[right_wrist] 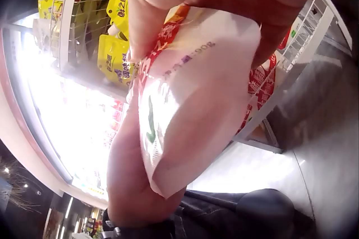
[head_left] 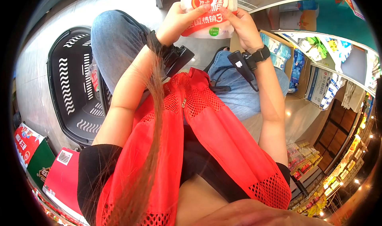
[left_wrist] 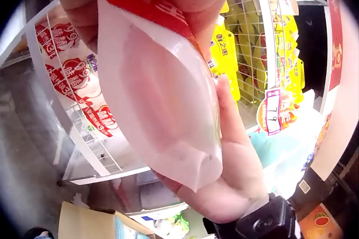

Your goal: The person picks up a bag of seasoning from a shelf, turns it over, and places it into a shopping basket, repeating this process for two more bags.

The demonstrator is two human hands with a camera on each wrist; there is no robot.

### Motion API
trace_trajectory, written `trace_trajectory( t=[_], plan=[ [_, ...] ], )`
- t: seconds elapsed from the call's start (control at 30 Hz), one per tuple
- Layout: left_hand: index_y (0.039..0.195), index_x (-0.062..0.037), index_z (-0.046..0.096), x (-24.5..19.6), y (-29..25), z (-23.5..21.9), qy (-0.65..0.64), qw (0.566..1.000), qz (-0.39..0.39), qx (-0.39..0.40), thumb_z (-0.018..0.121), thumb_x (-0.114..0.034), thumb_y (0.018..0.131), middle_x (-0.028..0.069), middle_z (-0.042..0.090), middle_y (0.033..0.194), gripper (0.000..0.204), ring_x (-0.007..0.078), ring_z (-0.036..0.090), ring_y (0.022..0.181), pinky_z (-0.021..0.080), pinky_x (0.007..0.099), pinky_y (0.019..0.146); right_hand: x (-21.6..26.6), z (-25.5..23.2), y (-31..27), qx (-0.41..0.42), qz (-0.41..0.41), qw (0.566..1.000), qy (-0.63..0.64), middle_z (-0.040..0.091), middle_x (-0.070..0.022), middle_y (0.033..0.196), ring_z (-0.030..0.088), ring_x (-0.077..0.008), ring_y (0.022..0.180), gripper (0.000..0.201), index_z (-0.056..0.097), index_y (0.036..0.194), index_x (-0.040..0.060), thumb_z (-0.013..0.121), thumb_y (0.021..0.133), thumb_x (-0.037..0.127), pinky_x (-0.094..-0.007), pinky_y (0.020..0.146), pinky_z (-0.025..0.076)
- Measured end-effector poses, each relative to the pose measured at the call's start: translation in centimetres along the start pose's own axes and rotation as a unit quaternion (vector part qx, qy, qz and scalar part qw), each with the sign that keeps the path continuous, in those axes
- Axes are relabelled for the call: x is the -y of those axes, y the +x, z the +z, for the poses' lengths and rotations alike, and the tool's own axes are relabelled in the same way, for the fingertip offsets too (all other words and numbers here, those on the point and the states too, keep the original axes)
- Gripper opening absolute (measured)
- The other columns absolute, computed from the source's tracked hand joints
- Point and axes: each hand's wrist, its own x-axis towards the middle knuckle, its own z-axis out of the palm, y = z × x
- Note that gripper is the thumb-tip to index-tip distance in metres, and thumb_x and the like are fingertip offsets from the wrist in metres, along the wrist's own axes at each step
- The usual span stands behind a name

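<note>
A white and red bag of MSG [head_left: 208, 25] is held up at the top of the head view, its printed front facing the person. At its left side my left hand [head_left: 175, 23] grips it, thumb across the front. My right hand [head_left: 242, 29] pinches the right side in the same way, its thumb on the print. In the left wrist view the bag [left_wrist: 162, 93] is seen edge-on, with its plain white end bulging between the two hands. The right wrist view shows weight print on the bag's [right_wrist: 196, 99] white side. The fingers behind the bag are mostly hidden.
A black shopping basket [head_left: 73, 102] stands on the floor at left, a red and white package inside. Wire racks ahead hold similar red and white bags [left_wrist: 73, 76] and yellow pouches [left_wrist: 225, 54]. An open cardboard box [head_left: 296, 72] of blue packs sits by the right shelves.
</note>
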Motion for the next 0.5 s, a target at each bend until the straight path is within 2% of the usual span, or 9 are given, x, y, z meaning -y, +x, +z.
trace_trajectory(
  t=[0.13,0.5],
  plan=[
    [0.094,0.0006,0.057,0.32,-0.02,0.09,0.032,0.999,0.005,-0.001,0.06,-0.024,0.077,0.0042,0.06,0.079,0.03,0.0066,0.056,0.066,0.045,0.0194,0.056,0.61,0.23,-0.35,0.014,0.035,0.997,0.073,0.06,-0.0058,0.09,0.055,-0.0095,0.08,0.029,0.056,0.095,0.0001,0.062,0.076,0.02,-0.0223,0.073,0.041],
    [0.091,0.0002,0.058,0.32,-0.05,0.16,0.056,0.998,-0.014,0.018,0.062,-0.028,0.075,0.0044,0.061,0.078,0.033,0.0063,0.056,0.067,0.044,0.0181,0.055,0.75,0.02,-0.54,0.004,0.029,0.996,0.085,0.059,-0.0064,0.093,0.056,-0.0114,0.083,0.03,0.055,0.098,0.0,0.063,0.074,0.015,-0.0244,0.074,0.043]
  ],
)
